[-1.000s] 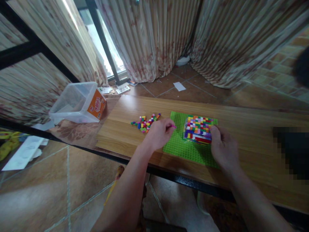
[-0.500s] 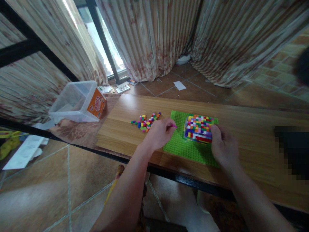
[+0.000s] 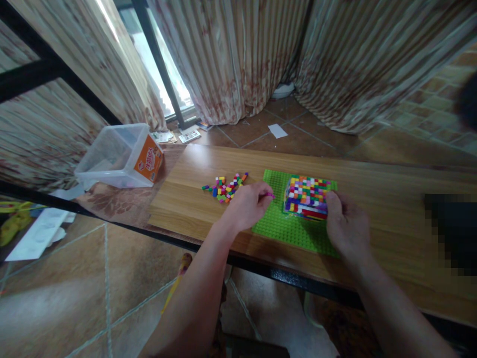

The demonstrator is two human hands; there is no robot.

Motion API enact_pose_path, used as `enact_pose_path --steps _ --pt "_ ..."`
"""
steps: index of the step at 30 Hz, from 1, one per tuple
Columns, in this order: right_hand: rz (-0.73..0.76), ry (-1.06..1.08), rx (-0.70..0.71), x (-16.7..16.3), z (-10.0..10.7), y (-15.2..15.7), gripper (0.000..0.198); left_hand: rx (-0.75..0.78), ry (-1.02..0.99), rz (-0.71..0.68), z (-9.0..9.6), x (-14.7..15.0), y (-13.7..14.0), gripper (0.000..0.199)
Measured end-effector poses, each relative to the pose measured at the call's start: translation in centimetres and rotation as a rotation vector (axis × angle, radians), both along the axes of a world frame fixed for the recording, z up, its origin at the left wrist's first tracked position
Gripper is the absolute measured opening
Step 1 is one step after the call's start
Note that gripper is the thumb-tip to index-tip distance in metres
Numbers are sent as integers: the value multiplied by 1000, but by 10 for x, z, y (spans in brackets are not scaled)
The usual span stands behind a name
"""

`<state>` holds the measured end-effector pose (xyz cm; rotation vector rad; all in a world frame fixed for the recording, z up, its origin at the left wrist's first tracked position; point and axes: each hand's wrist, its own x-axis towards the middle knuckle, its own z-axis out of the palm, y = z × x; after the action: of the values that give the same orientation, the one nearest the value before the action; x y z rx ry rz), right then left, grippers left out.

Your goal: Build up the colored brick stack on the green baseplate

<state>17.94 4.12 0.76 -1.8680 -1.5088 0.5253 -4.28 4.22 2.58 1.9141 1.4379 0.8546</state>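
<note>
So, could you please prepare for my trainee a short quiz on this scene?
1. Which hand pinches a small pink piece?
2. True or false: the clear plastic box stands on the green baseplate.
3. Where do the loose bricks lie? A: in the clear plastic box. B: on the wooden board. C: on the floor.

Key: 1. The left hand. 2. False; it stands to the left of the wooden board. 3. B.

Left hand (image 3: 250, 205) pinched, right hand (image 3: 347, 223) curled
</note>
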Motion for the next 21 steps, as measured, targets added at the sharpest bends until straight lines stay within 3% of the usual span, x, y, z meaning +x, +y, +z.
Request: enact_pose_path --steps 21 --pt "-5 5 11 -1 0 -1 58 -36 -134 -86 5 3 -2 15"
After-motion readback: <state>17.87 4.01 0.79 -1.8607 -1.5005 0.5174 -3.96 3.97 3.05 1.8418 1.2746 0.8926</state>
